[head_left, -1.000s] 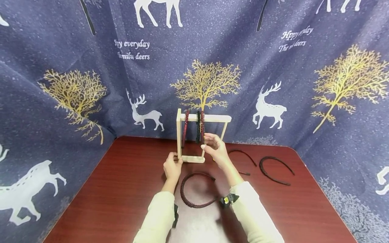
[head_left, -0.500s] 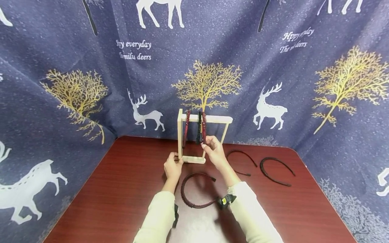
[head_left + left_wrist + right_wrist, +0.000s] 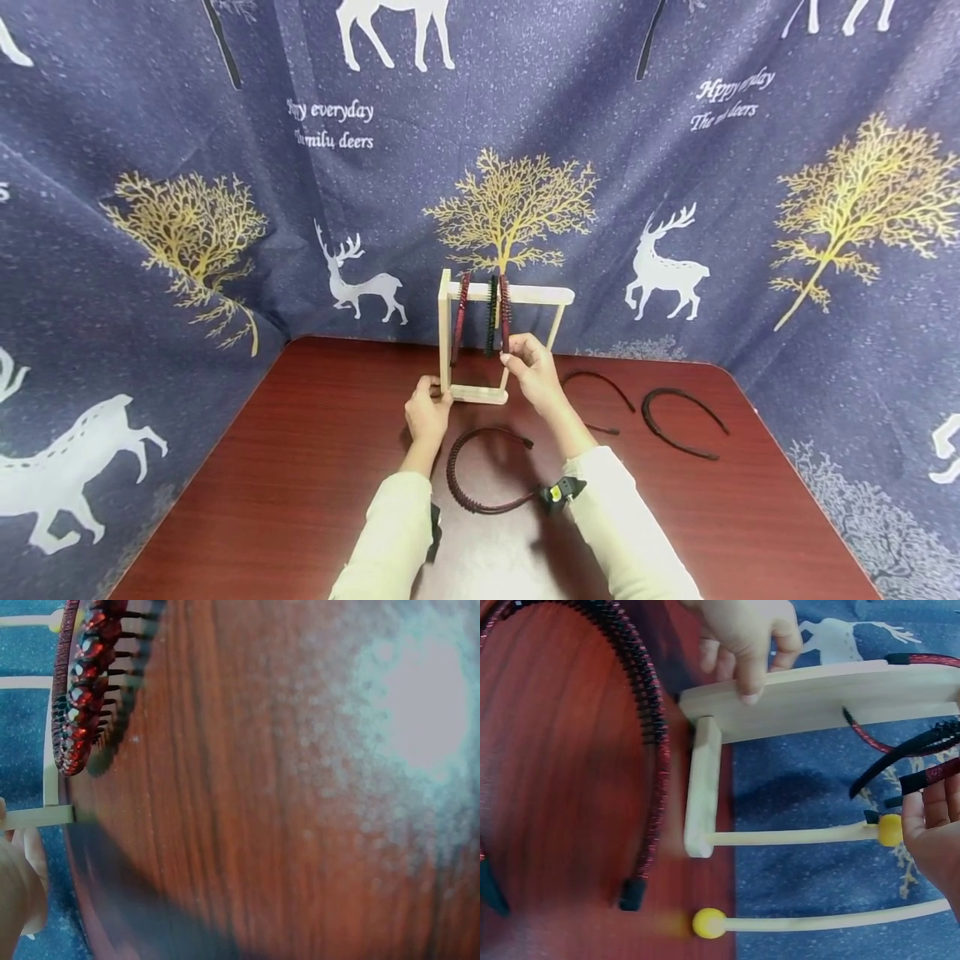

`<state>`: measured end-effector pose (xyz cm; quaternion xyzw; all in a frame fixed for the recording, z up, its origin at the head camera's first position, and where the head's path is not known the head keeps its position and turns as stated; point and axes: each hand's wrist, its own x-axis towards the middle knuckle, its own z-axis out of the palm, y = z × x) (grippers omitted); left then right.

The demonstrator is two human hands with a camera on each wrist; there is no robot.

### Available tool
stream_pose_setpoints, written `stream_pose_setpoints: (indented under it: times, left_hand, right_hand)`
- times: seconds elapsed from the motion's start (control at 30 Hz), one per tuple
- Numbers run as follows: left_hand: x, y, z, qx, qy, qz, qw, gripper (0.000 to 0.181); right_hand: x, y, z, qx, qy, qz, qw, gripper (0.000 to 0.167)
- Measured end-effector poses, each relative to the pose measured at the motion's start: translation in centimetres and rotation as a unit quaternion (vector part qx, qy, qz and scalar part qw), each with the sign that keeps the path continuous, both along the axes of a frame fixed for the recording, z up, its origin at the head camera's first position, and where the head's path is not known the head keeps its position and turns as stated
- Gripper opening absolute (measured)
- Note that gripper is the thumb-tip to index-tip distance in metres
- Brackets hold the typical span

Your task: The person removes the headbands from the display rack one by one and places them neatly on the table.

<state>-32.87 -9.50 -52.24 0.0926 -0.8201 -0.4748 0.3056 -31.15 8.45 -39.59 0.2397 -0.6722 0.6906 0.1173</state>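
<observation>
A pale wooden rack stands at the back of the table, three headbands hanging over its upper bar. The left hand grips the foot of its left upright; in the right wrist view that hand has its fingers curled over the board. At the lower end of the rightmost hanging headband, dark red and toothed, the right hand pinches between thumb and fingers. Beside it hang a black headband and another red one. The right wrist view shows the right hand at a dark red tip.
A dark red toothed headband lies in front of the rack, also in the left part of the right wrist view. Two thin headbands lie to the right, a reddish one and a black one. A patterned cloth hangs behind the table.
The right hand has closed on the lower end of the rightmost hanging headband, which has shifted slightly right, away from the black one. The left hand stays at the rack's foot.
</observation>
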Motion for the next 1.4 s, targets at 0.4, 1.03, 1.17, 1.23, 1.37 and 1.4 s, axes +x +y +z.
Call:
stream_pose_setpoints:
  times: [0.4, 1.03, 1.17, 1.23, 1.37, 1.4]
  left_hand:
    - [0.0, 0.0, -0.1, -0.003, 0.001, 0.001, 1.0, 0.023]
    - [-0.2, 0.0, -0.2, -0.002, 0.005, -0.001, 1.0, 0.023]
    - [-0.2, 0.0, -0.1, -0.003, 0.008, -0.003, 1.0, 0.023]
    - [-0.2, 0.0, -0.1, -0.006, 0.009, -0.003, 0.9999, 0.023]
    - [-0.1, 0.0, -0.2, -0.005, 0.011, -0.001, 0.9999, 0.023]
    - [-0.1, 0.0, -0.2, -0.006, 0.011, 0.001, 0.9999, 0.023]
  right_hand:
    - [-0.1, 0.2, 1.8, -0.001, 0.018, 0.0, 0.9998, 0.012]
    - [-0.1, 1.9, 3.8, 0.039, 0.02, -0.036, 0.9984, 0.013]
    - [-0.1, 2.3, 3.9, 0.035, 0.03, -0.038, 0.9982, 0.012]
    - [-0.1, 2.5, 3.9, 0.025, 0.038, -0.04, 0.9981, 0.012]
    - [0.1, 3.0, 4.0, 0.009, 0.05, -0.048, 0.9975, 0.013]
    - [0.1, 3.2, 4.0, 0.007, 0.053, -0.05, 0.9973, 0.013]
